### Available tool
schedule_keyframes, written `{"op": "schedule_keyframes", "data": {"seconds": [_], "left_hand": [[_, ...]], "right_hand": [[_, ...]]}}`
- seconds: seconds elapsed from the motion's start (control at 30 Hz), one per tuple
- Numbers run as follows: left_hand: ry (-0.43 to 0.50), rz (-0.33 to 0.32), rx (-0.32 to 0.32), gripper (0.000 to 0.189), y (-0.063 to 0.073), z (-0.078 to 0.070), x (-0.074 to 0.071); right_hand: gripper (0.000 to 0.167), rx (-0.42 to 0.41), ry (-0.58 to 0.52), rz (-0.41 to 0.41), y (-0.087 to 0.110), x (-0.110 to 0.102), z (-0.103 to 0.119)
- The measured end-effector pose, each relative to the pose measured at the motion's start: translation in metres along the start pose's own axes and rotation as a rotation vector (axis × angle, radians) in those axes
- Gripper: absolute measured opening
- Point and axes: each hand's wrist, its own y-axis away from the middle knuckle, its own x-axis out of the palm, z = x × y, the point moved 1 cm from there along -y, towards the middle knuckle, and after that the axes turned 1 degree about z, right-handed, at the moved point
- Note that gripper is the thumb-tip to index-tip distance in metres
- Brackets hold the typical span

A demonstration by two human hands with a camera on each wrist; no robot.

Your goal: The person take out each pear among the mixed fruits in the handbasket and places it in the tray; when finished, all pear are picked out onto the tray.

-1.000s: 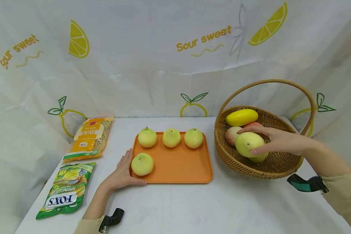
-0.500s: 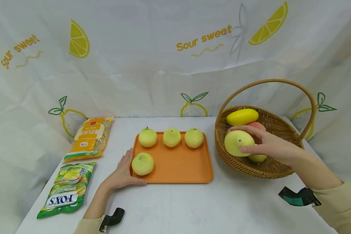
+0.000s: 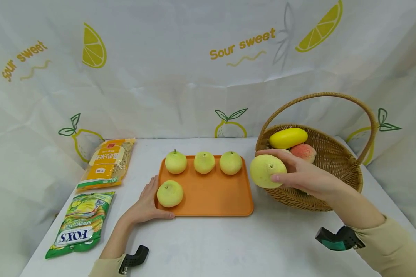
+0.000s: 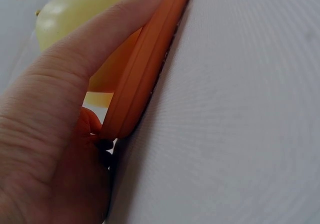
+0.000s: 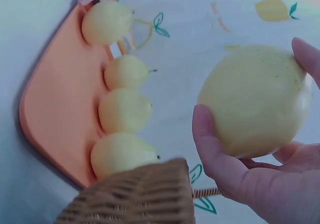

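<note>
My right hand (image 3: 305, 177) grips a large round yellow-green pear (image 3: 266, 171) between thumb and fingers, held up at the left rim of the wicker basket (image 3: 339, 165). The right wrist view shows this pear (image 5: 255, 101) clasped in the curled fingers. With its fingers along the left edge and its thumb on the front rim, my left hand (image 3: 147, 204) rests against a corner of the orange tray (image 3: 211, 196). Several similar pears lie on the tray: a back row, plus one pear (image 3: 170, 193) beside my left hand. The tray's rim (image 4: 135, 88) passes under my thumb in the left wrist view.
The basket holds a yellow oblong fruit (image 3: 288, 138) and a peach (image 3: 304, 152); its tall handle (image 3: 319, 95) arches above. On the left lie an orange-labelled food bag (image 3: 107, 163) and a green FOX'S bag (image 3: 81, 223). A printed cloth (image 3: 180, 77) hangs behind.
My right hand has carried the pear leftward from inside the basket to beyond its left rim, uncovering more of the peach. My left hand and the tray have stayed put.
</note>
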Motion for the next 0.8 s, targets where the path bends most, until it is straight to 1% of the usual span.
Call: {"op": "schedule_keyframes", "data": {"seconds": [0.13, 0.3, 0.4, 0.5, 0.67, 0.8], "left_hand": [[-0.001, 0.003, -0.003, 0.14, 0.0, 0.0, 0.0], [0.0, -0.001, 0.003, 0.141, 0.0, 0.0, 0.0], [0.001, -0.001, 0.005, 0.141, -0.001, 0.0, 0.0], [0.0, -0.002, 0.007, 0.141, -0.001, 0.0, 0.0], [0.0, -0.001, 0.01, 0.141, -0.001, -0.001, 0.0], [-0.001, -0.003, 0.004, 0.142, -0.001, 0.0, 0.0]], "right_hand": [[0.059, -0.009, -0.058, 0.04, -0.006, 0.009, 0.0], [0.058, -0.02, -0.1, 0.095, -0.015, 0.02, -0.005], [0.057, -0.012, -0.146, 0.119, -0.02, 0.027, -0.008], [0.056, 0.003, -0.208, 0.139, -0.026, 0.036, -0.014], [0.057, 0.035, -0.287, 0.147, -0.037, 0.049, -0.027], [0.057, 0.043, -0.353, 0.167, -0.045, 0.058, -0.038]]}}
